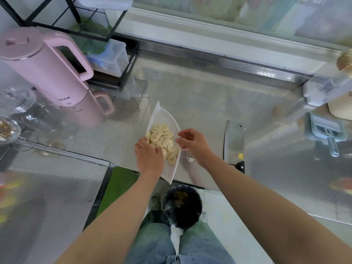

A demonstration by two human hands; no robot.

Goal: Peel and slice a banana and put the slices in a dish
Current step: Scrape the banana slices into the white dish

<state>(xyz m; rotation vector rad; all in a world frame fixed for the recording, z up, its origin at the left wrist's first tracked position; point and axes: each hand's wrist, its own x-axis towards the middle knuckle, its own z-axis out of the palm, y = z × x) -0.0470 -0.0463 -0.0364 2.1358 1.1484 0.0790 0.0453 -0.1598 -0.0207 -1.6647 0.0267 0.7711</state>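
Observation:
A white boat-shaped dish (pixel 159 116) lies on the steel counter near its front edge. Several pale banana slices (pixel 162 139) are heaped in it. My left hand (pixel 149 158) rests over the dish's near left side, its curled fingers touching the slices. My right hand (pixel 192 144) is at the dish's right rim, fingers bent with the tips pinched at the rim; whether it grips the rim or a slice is hidden. A small white scrap (pixel 190 159) lies on the counter just right of the dish.
A cleaver (pixel 233 147) lies flat to the right of my right hand, black handle toward me. A pink kettle (pixel 45 67) stands at the left, glass jars (pixel 17 103) beside it. A blue slicer (pixel 326 130) sits at the right. Below the counter stands a black-lined bin (pixel 182 205).

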